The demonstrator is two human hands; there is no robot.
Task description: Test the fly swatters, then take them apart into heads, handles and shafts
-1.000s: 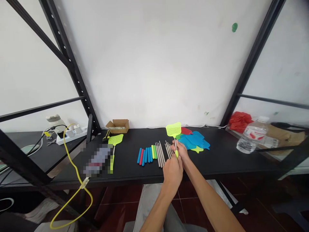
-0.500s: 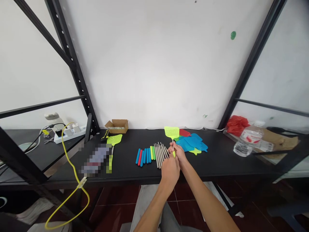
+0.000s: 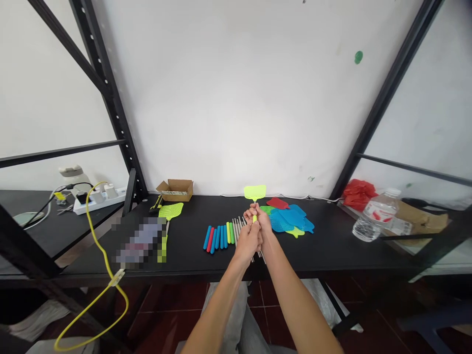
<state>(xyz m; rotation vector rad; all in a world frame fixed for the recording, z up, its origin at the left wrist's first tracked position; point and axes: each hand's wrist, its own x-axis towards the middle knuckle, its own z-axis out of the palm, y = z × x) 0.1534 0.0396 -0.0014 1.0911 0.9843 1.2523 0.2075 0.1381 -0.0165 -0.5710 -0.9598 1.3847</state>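
I hold a yellow-green fly swatter (image 3: 255,192) upright over the black table (image 3: 332,246), its mesh head toward the wall. My left hand (image 3: 248,241) is closed around the lower handle. My right hand (image 3: 261,222) is closed on the shaft just above it, the two hands touching. Beneath them lie several metal rods (image 3: 238,227), partly hidden by my hands. To the left of the rods is a row of blue, red and green handle grips (image 3: 217,237). To the right is a pile of blue, red and green swatter heads (image 3: 289,218).
A finished green swatter (image 3: 167,219) lies at the left beside a blurred patch. A small cardboard box (image 3: 176,189) stands by the wall. A water bottle (image 3: 372,221) and red bag (image 3: 359,194) are at the right. A yellow cable (image 3: 96,236) and power strip (image 3: 98,200) hang left.
Both hands moved left and slightly up with the swatter, closing together on its handle. The camera view shifted a little.
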